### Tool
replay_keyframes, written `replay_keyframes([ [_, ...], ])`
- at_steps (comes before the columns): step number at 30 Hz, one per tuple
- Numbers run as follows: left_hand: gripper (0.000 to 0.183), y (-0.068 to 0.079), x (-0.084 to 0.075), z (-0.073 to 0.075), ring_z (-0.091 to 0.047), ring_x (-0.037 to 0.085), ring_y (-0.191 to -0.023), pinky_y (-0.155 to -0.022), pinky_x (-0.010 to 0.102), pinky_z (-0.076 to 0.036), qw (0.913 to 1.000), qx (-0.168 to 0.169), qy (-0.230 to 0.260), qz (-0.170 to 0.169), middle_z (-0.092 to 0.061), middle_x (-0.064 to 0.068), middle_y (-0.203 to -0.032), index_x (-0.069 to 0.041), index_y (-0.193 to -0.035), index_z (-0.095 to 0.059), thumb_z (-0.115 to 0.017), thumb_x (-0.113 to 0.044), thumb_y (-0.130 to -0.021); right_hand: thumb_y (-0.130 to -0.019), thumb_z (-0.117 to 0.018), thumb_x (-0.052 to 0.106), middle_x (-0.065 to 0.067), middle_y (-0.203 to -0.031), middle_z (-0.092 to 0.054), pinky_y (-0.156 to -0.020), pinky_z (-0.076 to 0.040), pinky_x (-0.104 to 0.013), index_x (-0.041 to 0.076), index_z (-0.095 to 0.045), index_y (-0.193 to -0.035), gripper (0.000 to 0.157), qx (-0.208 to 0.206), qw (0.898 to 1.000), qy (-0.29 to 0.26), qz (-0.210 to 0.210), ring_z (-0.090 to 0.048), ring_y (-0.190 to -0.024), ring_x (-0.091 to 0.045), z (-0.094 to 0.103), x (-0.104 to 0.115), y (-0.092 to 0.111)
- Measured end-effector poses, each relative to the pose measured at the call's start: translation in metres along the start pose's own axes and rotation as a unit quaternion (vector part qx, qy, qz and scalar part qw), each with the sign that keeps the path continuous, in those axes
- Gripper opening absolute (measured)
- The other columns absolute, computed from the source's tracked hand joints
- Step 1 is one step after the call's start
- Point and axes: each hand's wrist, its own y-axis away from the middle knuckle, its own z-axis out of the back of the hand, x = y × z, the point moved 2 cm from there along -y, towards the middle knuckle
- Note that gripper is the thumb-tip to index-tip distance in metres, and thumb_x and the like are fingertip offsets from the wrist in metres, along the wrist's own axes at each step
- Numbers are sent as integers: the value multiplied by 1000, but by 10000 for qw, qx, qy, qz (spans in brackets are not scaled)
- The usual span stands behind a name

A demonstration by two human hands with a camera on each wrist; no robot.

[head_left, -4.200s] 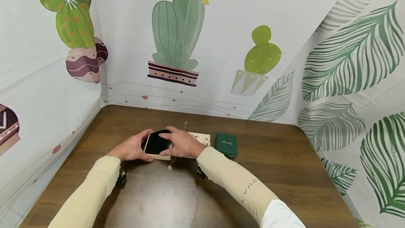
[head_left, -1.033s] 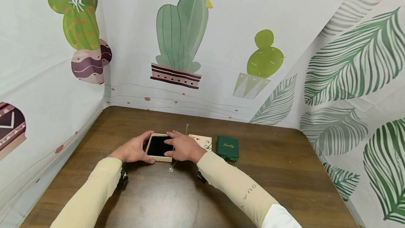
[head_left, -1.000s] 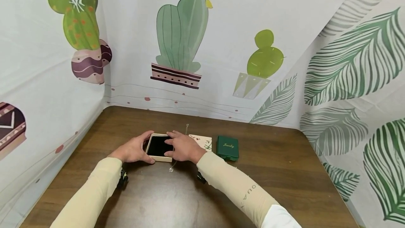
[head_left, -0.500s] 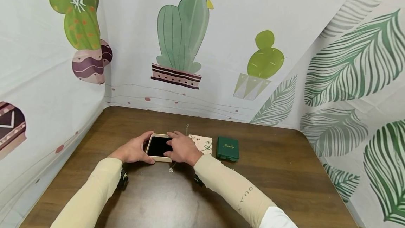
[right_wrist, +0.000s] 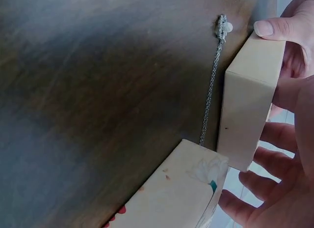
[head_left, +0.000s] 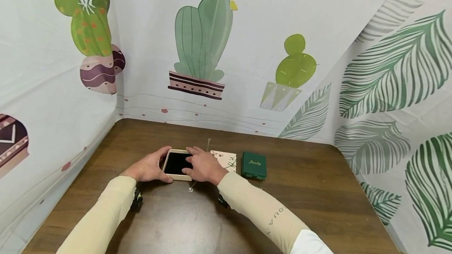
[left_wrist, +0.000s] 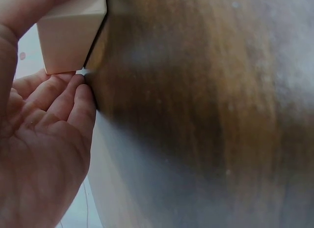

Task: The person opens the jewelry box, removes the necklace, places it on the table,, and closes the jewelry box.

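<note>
A small cream box tray (head_left: 180,177) lined with a black pad (head_left: 176,164) lies on the table. My left hand (head_left: 150,166) grips its left end, thumb at the near corner and fingers along the far side. Over the right end reaches my right hand (head_left: 205,166), fingers spread and fairly straight, their tips at the pad and rim. A thin silver chain (right_wrist: 211,90) with a pale bead charm (right_wrist: 224,27) runs along the table beside the tray. Part of it passes beneath my right hand. Right of the chain is a cream floral-printed box piece (head_left: 227,160), partly hidden by that hand.
A dark green box with gold "Jewelry" lettering (head_left: 254,164) stands right of the floral piece. The brown wooden table (head_left: 176,218) meets cactus-printed cloth (head_left: 141,50) at the back and sides.
Since the oldest frame, the black pad has gone from tilted to flat in the tray. My right hand has shifted slightly on the right end; the left keeps its grip.
</note>
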Motion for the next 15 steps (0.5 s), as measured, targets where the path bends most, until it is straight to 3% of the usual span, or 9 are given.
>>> replay_keyframes([
  [7,109,0,1,-1,-64,25,-108,-94,41,-52,9999,-22,-117,31,-65,19,-134,-2,-154,-36,-98,-22,-66,-106,-53,51,-2,-169,-38,-123,-40,-44,20,-62,-147,51,76,9989,-426,177,-30,-160,-23,2,-7,5],
  [15,111,0,1,-1,-63,25,-109,-95,41,-51,9998,-43,-172,22,-65,19,-133,-2,-154,-35,-98,-22,-65,-106,-50,55,-5,-171,-34,-127,-34,-45,20,-49,-156,61,125,9985,-309,440,-25,-162,-23,7,-17,12],
])
